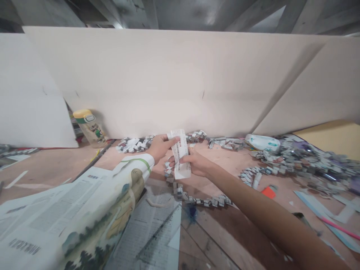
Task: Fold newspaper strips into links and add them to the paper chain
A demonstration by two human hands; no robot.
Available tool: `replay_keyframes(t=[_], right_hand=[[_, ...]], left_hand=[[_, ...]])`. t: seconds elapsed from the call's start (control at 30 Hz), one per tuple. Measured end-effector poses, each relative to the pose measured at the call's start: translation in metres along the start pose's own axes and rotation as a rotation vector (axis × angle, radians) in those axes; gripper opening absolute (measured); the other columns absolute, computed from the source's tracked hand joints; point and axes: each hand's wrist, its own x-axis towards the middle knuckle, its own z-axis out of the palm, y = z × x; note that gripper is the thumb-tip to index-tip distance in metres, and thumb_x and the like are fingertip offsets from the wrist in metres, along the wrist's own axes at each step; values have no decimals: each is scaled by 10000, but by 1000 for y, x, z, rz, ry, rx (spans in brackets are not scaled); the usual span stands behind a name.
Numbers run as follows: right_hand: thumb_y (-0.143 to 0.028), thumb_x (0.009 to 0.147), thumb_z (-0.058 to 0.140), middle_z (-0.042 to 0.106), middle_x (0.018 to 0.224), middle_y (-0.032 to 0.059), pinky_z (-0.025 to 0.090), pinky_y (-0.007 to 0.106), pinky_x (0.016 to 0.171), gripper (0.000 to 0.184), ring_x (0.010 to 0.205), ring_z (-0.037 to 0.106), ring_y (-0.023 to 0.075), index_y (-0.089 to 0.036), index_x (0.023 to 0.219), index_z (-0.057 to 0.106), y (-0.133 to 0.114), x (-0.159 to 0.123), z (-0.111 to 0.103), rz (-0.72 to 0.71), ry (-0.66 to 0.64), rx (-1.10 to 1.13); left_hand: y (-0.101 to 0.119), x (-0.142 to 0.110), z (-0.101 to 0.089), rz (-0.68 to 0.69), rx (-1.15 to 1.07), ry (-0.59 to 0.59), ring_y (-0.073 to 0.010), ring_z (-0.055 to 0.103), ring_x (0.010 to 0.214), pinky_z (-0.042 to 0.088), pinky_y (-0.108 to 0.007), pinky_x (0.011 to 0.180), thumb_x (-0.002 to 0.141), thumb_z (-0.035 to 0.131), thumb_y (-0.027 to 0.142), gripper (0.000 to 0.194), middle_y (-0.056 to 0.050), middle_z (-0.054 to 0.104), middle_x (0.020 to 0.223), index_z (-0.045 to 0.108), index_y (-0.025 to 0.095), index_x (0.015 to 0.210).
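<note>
Between my two hands is a strip of printed paper (182, 170), held upright above the table. My left hand (162, 147) pinches its left side near the top, thumb across the front. From the right, my right hand (197, 163) grips the lower part, thumb on the front and fingers partly hidden behind. A chain of folded paper pieces (194, 200) curves over the table just beneath my hands. Behind them, more folded pieces (137, 144) lie heaped against the white board (180, 82). A sleeve with a landscape print (107, 217) covers my left forearm; my right forearm is bare.
A bottle with a yellow lid (91, 127) leans at the back left. Newspaper sheets (157, 232) lie in front. On the right are a large heap of folded paper (303, 161), a white soft pack (263, 143), an orange-red object (268, 192) and blue-edged strips (317, 210).
</note>
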Motion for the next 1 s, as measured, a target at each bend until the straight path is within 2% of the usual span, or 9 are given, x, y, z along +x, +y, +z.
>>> replay_keyframes(t=[0.13,0.23,0.33,0.47,0.53,0.6,0.7,0.83,1.0], right_hand=[[-114,666,683,710,867,78,572,372,694,310,734,683,208,-146,955,577,2,-2,-5,25,-75,1],[-143,696,671,701,833,72,564,357,700,305,722,679,200,-143,986,577,2,-2,-5,27,-75,-53],[-221,736,670,685,945,91,564,349,687,337,782,671,201,-166,1050,561,1,-3,-6,30,-43,-196],[-324,694,757,543,1259,125,552,351,752,660,1022,599,230,-236,1266,439,0,-2,-8,-198,81,-597],[-346,658,790,462,1350,136,531,369,811,860,1121,541,251,-263,1377,327,-1,-3,-8,-308,96,-772],[-368,649,794,415,1396,141,510,384,829,952,1166,501,275,-273,1429,258,-3,-5,-5,-359,96,-907],[-363,702,741,459,1354,131,493,374,807,832,1135,509,271,-255,1406,312,-3,-6,1,-419,189,-969],[-266,760,627,601,1037,88,472,317,661,562,858,579,206,-228,1293,453,1,-2,3,-458,391,-936],[-183,740,575,583,677,-4,409,300,583,389,590,513,166,-206,1129,588,4,0,-6,-628,480,-1110]], left_hand=[[-3,7,-7,9,-48,92,-168,632,660,500,-281,622,658,773,436,359,-94,720,769,725,105,788],[-5,11,-12,11,-77,164,-183,645,703,514,-294,635,634,784,434,378,-106,721,817,718,103,804],[-5,14,-14,4,-99,209,-189,649,693,517,-294,608,601,805,415,391,-108,716,809,713,94,805],[-4,16,-17,-3,-156,310,-170,646,637,528,-283,566,623,786,366,336,-80,700,753,680,100,799],[-3,18,-20,-12,-181,375,-156,637,595,515,-261,516,648,761,333,289,-64,687,722,657,107,793],[-3,20,-23,-23,-196,421,-146,631,572,500,-242,481,661,742,303,257,-54,681,714,642,112,800],[-3,22,-25,-28,-201,449,-141,629,565,484,-223,455,662,726,281,237,-43,673,709,634,116,806],[-5,21,-23,-27,-190,454,-138,626,567,478,-215,450,652,725,279,236,-42,675,708,634,118,799],[-11,20,-18,-50,-179,399,-171,642,595,523,-264,485,637,739,284,259,-72,692,731,656,105,804]])
